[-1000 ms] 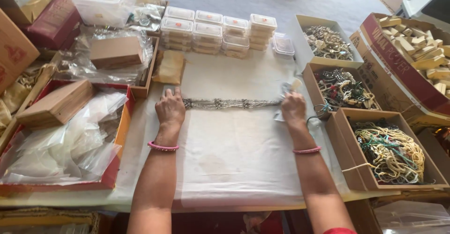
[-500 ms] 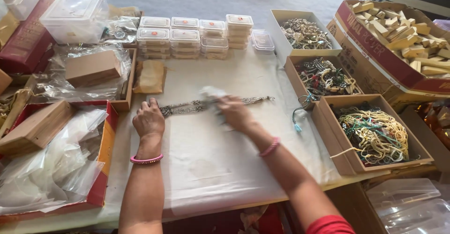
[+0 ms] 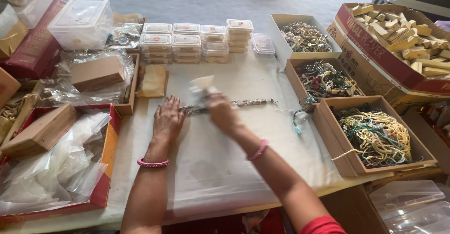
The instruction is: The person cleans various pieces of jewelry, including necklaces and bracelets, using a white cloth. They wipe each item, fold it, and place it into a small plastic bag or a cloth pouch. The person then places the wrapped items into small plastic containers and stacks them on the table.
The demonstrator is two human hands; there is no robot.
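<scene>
While your left hand (image 3: 168, 119) lies flat with fingers spread, pinning one end of the long silver beaded chain (image 3: 234, 104) so it stays straight on the white cloth-covered table (image 3: 225, 168), your right hand (image 3: 220, 112) grips a small white cloth (image 3: 201, 85), blurry, over it.

Soft, even daylight fills the scene, bright without harsh glare. The white cloth-covered bench (image 3: 225, 178) shows only faint shadows under the forearms. The right hand (image 3: 220, 112) and the pale piece it holds are smeared by motion blur, while the left hand (image 3: 168, 119) is sharp. The crumpled clear plastic bags (image 3: 51, 178) at lower left carry mild sheen. Straight edges bow slightly toward the frame corners.
</scene>
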